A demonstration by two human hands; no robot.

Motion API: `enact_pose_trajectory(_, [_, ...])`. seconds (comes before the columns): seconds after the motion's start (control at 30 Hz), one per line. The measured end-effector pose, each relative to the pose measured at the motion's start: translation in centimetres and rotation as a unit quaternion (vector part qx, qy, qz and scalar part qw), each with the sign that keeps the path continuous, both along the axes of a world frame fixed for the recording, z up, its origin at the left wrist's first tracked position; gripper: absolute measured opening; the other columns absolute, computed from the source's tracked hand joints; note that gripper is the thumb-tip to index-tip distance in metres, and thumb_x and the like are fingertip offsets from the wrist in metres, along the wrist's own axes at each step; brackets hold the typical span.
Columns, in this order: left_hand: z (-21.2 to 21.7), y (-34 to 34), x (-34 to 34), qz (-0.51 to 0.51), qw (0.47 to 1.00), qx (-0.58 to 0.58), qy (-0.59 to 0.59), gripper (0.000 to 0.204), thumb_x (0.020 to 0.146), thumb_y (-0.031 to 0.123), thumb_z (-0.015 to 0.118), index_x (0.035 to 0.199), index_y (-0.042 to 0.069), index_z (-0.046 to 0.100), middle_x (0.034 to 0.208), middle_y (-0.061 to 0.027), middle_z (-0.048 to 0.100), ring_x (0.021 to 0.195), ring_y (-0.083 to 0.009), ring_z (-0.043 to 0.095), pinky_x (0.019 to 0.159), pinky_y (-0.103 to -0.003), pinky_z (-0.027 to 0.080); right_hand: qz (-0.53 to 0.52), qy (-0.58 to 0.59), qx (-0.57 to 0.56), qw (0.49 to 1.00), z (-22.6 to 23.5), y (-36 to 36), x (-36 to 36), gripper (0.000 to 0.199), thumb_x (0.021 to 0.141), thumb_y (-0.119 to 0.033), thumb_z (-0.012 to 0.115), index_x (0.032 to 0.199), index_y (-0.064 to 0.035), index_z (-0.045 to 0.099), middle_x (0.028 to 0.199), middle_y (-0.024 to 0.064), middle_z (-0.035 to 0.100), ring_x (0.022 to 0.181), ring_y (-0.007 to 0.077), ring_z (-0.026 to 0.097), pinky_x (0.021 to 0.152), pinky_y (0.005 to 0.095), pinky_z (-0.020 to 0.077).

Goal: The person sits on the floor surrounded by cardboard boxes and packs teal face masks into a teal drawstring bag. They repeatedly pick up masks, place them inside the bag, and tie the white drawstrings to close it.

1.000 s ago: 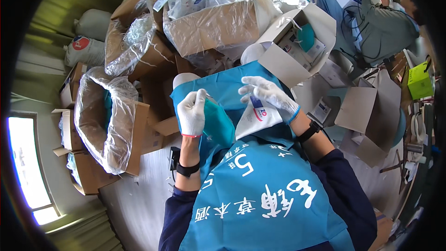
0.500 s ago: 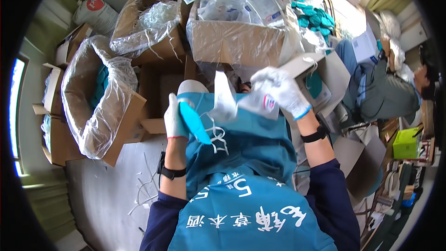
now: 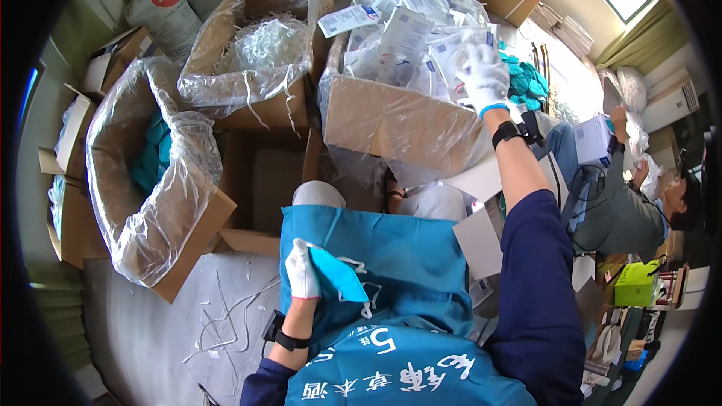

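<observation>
In front of my apron, my left hand (image 3: 301,271) is closed on a folded teal mask (image 3: 336,274) with white ear loops. The gloved fingers pinch its left end, and the loops hang loose on the right. My right hand (image 3: 483,74), also in a white glove, reaches forward to the right side of a heap of clear printed packets (image 3: 410,34). It is against or just above the packets; its blurred fingers do not show whether they grip one. The packets pile above the rim of a plastic-lined cardboard box (image 3: 398,116).
On the left, a plastic-lined box (image 3: 199,229) holds teal masks (image 3: 154,154). Behind it stands a box of white cords (image 3: 267,45). More teal masks (image 3: 529,84) lie beyond my right hand. A co-worker (image 3: 620,207) sits at the right. White straps (image 3: 226,323) lie on the floor.
My right hand has moved forward from above my lap to the packet heap. The clear packet and white piece seen over my lap are gone from there. My left hand keeps the mask, slightly lower.
</observation>
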State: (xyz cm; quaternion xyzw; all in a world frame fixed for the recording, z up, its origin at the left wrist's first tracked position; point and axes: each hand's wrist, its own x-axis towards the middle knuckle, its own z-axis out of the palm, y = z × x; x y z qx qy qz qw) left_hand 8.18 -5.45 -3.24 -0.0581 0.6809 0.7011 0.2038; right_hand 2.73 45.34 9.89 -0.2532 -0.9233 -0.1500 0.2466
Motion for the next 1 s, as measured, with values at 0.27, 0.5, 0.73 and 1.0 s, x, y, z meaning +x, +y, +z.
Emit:
enact_pose_trajectory(0.27, [-0.3,0.0,-0.6,-0.047,0.995,0.073,-0.038,0.054,0.106,0.046,0.041,0.079,0.004,0.06,0.068,-0.0075,0.063,0.056,-0.0122,0.055,0.052,-0.024,0.044,-0.072,-0.198,-0.582,0.785,-10.6,3.4,-5.1,0.075,0.092,-0.065,0.045,0.139,-0.0073,0.052,0.137,0.0224,0.055,0.131,0.0404,0.046,0.111,0.0458,0.0329])
enact_pose_trajectory(0.5, [1.1,0.9,-0.7,-0.055,0.994,0.085,-0.042,0.05,0.106,0.044,0.042,0.078,0.004,0.056,0.068,-0.011,0.061,0.054,-0.0146,0.055,0.049,-0.025,0.045,-0.109,-0.071,-0.786,0.604,-14.9,6.6,-5.5,0.077,0.093,-0.066,0.045,0.143,-0.0082,0.048,0.138,0.0197,0.055,0.126,0.0346,0.049,0.106,0.0433,0.0366])
enact_pose_trajectory(0.73, [2.1,0.8,-0.8,-0.175,0.984,-0.023,0.018,0.028,0.09,0.026,0.073,0.091,0.0,0.063,0.083,-0.0038,0.065,0.075,-0.0091,0.058,0.069,-0.024,0.049,-0.065,0.119,-0.907,0.399,-14.7,8.3,-5.6,0.078,0.093,-0.067,0.046,0.146,-0.0091,0.044,0.138,0.017,0.055,0.121,0.0288,0.052,0.101,0.0409,0.0402])
enact_pose_trajectory(1.0, [2.6,0.2,-0.5,-0.22,0.975,0.006,-0.032,0.018,0.085,0.014,0.065,0.098,0.002,0.061,0.082,-0.0004,0.06,0.072,-0.007,0.054,0.064,-0.022,0.045,0.024,0.07,-0.605,0.792,-5.3,10.5,-1.0,0.064,0.097,-0.058,0.048,0.128,-0.0028,0.056,0.115,0.0119,0.067,0.093,0.0217,0.066,0.08,0.0339,0.0498])
